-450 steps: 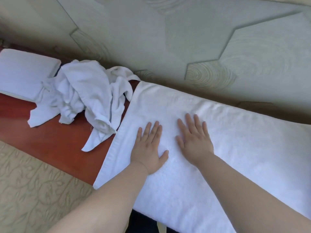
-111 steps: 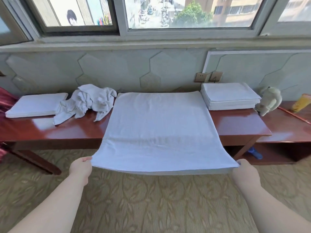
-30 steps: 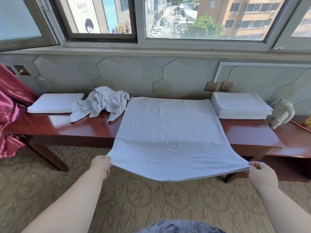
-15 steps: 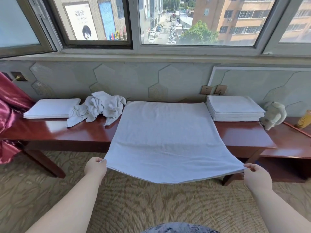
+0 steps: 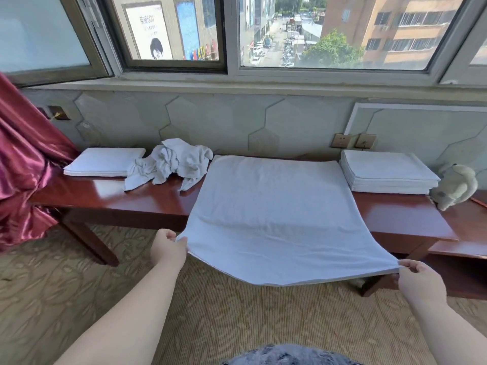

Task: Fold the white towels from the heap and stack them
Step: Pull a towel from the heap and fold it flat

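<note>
From the head camera, looking down across the room: a white towel (image 5: 274, 212) lies spread over the middle of the long red-brown table (image 5: 147, 198). Its far edge sits at the table's back edge by the wall, and its near half is carried out past the front edge and held up in the air. The left hand (image 5: 168, 248) pinches the near left corner and the right hand (image 5: 419, 283) pinches the near right corner, both with fingers curled round the cloth. Between them the near edge sags in a shallow curve. A second layer seems to show along it, so the towel looks already doubled.

The unfolded heap (image 5: 174, 162) sits crumpled toward the back edge, just left of the towel and touching it. A folded stack (image 5: 384, 175) stands to the right near the back edge, with a pale plush toy (image 5: 456, 185) beside it, and a folded pile (image 5: 102, 162) lies toward the table's left end.

The towel looks soft, light and limp — it will droop wherever it is unsupported. The terry looks unlikely to slip. The corners are the place to hold, pinching all the layers together.
</note>
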### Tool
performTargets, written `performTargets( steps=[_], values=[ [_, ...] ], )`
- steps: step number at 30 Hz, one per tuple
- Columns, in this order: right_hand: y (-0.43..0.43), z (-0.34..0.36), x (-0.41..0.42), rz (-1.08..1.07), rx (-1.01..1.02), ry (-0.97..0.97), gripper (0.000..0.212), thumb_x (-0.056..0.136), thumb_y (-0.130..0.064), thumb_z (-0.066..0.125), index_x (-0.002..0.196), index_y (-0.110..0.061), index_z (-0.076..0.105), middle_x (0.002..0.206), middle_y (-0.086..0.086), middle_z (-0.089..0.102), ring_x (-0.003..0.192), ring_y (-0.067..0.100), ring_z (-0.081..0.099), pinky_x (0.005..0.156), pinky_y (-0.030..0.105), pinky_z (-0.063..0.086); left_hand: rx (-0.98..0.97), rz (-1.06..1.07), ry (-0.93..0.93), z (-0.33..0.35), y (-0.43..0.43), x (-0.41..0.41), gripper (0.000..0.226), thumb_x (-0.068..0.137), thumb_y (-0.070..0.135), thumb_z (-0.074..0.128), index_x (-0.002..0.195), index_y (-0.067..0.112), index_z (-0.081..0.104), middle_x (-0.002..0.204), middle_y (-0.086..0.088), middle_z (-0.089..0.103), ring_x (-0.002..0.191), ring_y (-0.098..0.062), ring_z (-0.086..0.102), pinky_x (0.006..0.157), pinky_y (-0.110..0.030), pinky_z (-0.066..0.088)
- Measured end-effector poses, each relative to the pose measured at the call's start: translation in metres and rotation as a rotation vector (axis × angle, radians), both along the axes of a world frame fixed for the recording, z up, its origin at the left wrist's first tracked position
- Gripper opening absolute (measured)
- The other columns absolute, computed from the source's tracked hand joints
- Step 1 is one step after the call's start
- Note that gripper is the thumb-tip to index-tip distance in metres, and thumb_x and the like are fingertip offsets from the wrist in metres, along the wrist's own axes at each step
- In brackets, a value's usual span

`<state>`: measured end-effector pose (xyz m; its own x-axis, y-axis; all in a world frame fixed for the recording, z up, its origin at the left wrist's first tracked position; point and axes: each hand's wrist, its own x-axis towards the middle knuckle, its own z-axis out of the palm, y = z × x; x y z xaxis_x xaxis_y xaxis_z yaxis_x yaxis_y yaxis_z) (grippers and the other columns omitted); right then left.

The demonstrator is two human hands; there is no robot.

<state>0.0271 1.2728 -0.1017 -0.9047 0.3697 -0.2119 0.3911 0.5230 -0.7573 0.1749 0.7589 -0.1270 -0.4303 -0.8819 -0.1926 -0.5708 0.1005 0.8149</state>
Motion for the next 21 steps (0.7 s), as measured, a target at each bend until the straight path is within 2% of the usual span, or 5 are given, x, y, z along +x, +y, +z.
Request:
performTargets(
  steps=[4,8,12,17,21],
  values=[
    [0.0003,-0.0035,-0.0004,0.002,0.006,-0.005,0.018,0.094,-0.011,0.054,0.1,-0.02,0.069,0.083,0.009,0.075,0.078,0.041,0.072,0.066,0.045,0.056,0.043,-0.018,0.082,-0.0029,0.0016,-0.0029,0.022,0.083,0.012,0.07,0.093,0.027,0.057,0.096,0.0,0.069,0.083,-0.023,0.072,0.069,-0.04,0.057],
    [0.0003,-0.0034,-0.0003,0.0,0.009,-0.007,0.018,0.093,-0.011,0.054,0.098,-0.021,0.068,0.081,0.009,0.075,0.081,0.043,0.072,0.068,0.048,0.058,0.044,-0.019,0.097,-0.0029,0.0024,-0.0038,0.022,0.08,0.009,0.069,0.093,0.024,0.06,0.096,-0.002,0.068,0.079,-0.023,0.063,0.065,-0.036,0.051],
    [-0.0009,-0.0016,0.0009,0.004,-0.001,0.003,0.018,0.094,-0.011,0.054,0.1,-0.021,0.069,0.085,0.008,0.075,0.08,0.039,0.072,0.064,0.041,0.055,0.072,-0.007,0.132,-0.0037,0.002,-0.0038,0.022,0.087,0.013,0.071,0.104,0.022,0.06,0.103,0.001,0.065,0.087,-0.02,0.063,0.07,-0.034,0.05],
    [0.0021,-0.0019,0.0006,0.0,-0.014,0.006,0.018,0.093,-0.011,0.055,0.098,-0.021,0.068,0.086,0.008,0.075,0.077,0.039,0.071,0.065,0.044,0.057,-0.014,-0.052,0.074,-0.0019,0.0045,-0.0021,0.016,0.089,0.026,0.075,0.094,0.022,0.06,0.097,0.003,0.064,0.087,-0.021,0.062,0.074,-0.037,0.052],
    [0.004,-0.0017,-0.0011,-0.009,-0.035,0.02,0.018,0.093,-0.009,0.055,0.099,-0.02,0.068,0.085,0.01,0.074,0.067,0.033,0.065,0.065,0.045,0.056,-0.14,-0.131,-0.017,0.0008,0.0047,-0.0011,0.013,0.094,0.023,0.07,0.087,0.019,0.059,0.088,-0.001,0.065,0.078,-0.023,0.061,0.065,-0.033,0.048]
  ],
)
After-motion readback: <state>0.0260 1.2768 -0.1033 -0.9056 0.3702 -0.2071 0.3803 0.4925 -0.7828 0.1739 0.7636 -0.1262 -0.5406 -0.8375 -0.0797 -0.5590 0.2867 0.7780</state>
